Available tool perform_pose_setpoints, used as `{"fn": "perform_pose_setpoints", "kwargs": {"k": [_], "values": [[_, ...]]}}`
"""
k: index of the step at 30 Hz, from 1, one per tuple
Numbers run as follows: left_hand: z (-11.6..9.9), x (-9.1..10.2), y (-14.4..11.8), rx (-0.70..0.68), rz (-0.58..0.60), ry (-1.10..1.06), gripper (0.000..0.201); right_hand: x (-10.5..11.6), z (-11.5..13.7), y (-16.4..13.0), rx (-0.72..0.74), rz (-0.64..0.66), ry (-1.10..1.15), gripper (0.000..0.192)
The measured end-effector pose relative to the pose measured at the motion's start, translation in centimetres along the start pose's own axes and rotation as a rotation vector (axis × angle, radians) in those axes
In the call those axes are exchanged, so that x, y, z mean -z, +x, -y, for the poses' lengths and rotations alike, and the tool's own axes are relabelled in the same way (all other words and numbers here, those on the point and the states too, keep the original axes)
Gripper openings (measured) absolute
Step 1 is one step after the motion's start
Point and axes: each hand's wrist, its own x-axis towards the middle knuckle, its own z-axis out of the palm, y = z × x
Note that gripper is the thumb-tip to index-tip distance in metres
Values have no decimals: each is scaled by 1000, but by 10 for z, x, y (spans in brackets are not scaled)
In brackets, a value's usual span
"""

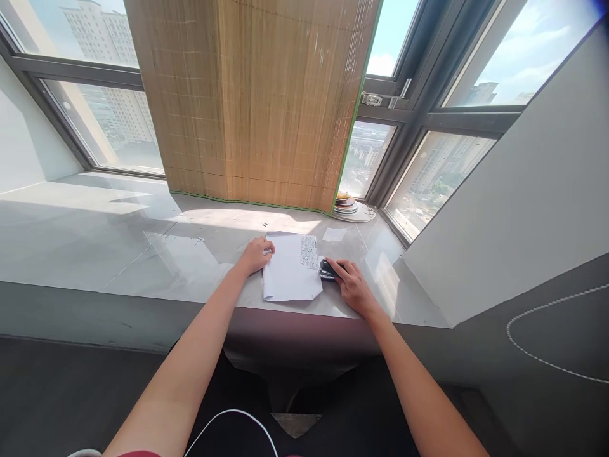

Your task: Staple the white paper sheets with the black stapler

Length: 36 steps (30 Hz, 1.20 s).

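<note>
black stapler point(328, 270) half hidden under right hand point(353, 287)

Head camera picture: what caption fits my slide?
Left hand steadies white paper while right hand presses a black stapler.

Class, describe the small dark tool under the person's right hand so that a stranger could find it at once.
Start at the bamboo blind and drop to the grey window ledge. A white paper sheet lies there; at its right edge, under the right hand, sits a black stapler, the only dark object on the ledge.
</note>
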Motion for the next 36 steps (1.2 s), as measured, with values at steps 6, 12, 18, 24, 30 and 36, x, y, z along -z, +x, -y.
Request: {"fn": "perform_pose_setpoints", "kwargs": {"k": [6,12,18,24,30,36], "values": [[-3,1,-1,8,-2,6,21,1,-2,-1,25,9,72,62],[-6,3,-2,25,6,-19,21,-5,-8,0,74,-17,94,64],[-7,3,-2,25,5,-15,21,-8,-11,-1,86,-28,51,68],[-5,2,-1,15,5,-5,21,-6,-7,-1,81,-30,30,66],[-5,2,-2,12,13,-25,22,-4,-5,-1,48,-49,42,62],[-7,5,-5,-22,41,-40,26,-7,-22,-3,-243,-276,69,54]]}}
